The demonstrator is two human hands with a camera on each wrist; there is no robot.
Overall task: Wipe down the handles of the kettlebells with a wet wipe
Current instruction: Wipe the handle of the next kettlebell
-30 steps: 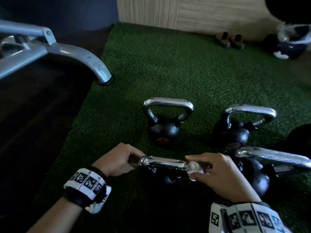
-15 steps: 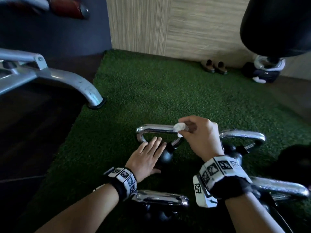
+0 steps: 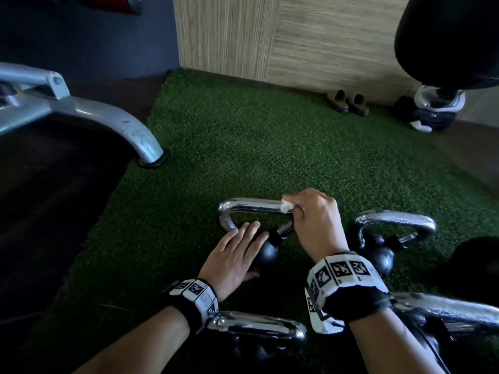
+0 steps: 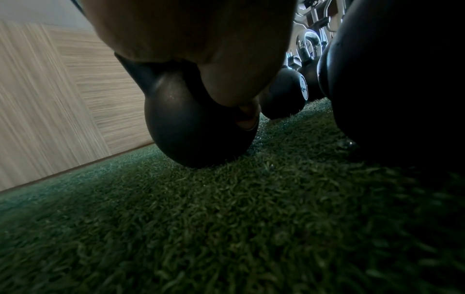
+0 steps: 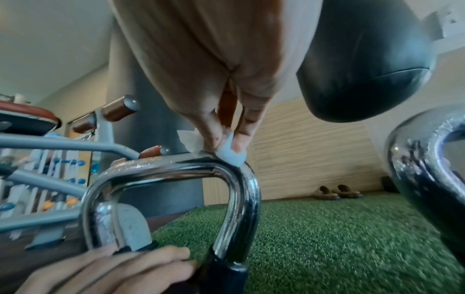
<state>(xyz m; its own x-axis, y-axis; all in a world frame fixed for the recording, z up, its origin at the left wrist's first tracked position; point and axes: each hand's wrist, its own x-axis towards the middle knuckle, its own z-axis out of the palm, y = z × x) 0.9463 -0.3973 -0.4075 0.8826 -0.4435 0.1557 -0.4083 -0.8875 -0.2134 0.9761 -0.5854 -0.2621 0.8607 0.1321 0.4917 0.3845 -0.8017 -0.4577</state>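
Observation:
Several black kettlebells with chrome handles stand on green turf. My right hand (image 3: pixel 310 211) pinches a small white wet wipe (image 3: pixel 285 205) (image 5: pixel 226 153) against the right end of the far-left kettlebell's handle (image 3: pixel 251 207) (image 5: pixel 176 165). My left hand (image 3: pixel 237 249) lies flat with straight fingers on that kettlebell's black ball (image 3: pixel 266 252) (image 4: pixel 186 127), and its thumb touches the ball's side. A second kettlebell (image 3: pixel 383 238) stands to the right. Two more chrome handles (image 3: pixel 256 325) (image 3: pixel 445 311) lie close under my wrists.
A grey metal bench leg (image 3: pixel 135 136) ends at the turf's (image 3: pixel 243 147) left edge, beside dark flooring. A pair of brown slippers (image 3: pixel 348 102) lies by the wooden wall. A black punching bag (image 3: pixel 445 36) hangs at top right over its base (image 3: pixel 432 112).
Both hands left the near kettlebell's handle and went to the farther one. The left hand now lies flat on its ball, and the right presses the wipe on its handle.

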